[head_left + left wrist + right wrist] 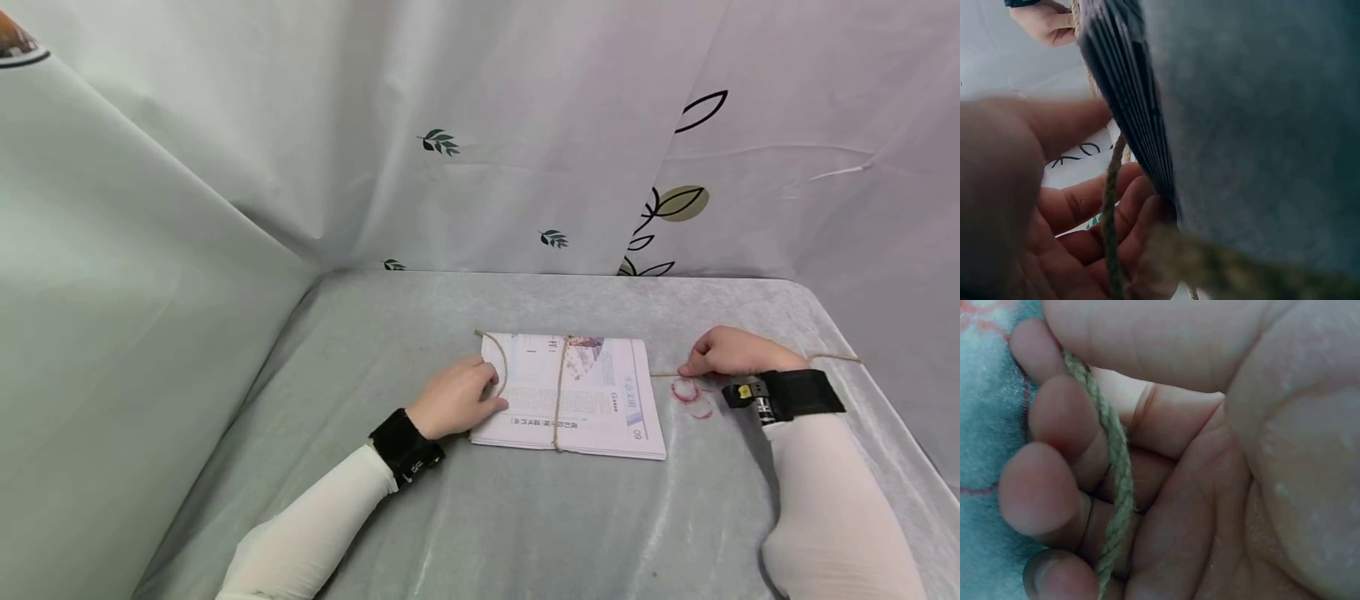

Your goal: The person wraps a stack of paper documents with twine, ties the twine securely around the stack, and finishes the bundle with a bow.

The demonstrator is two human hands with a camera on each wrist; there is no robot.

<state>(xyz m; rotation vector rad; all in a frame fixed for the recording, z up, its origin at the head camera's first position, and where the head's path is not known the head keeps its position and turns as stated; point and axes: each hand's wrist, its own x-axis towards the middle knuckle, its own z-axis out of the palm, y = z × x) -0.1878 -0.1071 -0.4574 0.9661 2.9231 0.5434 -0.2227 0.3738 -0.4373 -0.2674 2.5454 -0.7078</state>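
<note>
A folded stack of newspapers (600, 400) lies on the cloth-covered table with twine (558, 392) running across its middle. The left hand (461, 398) holds the stack's left edge. In the left wrist view the thumb (1075, 122) and bent fingers meet the layered edge, and a loose length of twine (1110, 212) hangs across the palm. To the right of the stack, the right hand (723, 352) pinches a twine strand that stretches out from under the papers. Inside the right palm the twine (1119, 481) runs between thumb and curled fingers.
Red ring-like marks (686, 390) show on the grey table cover (525, 525) beside the right hand. A twine end (836, 357) trails past the right wrist to the table's right edge. Pale curtains (487, 192) hang behind and at the left.
</note>
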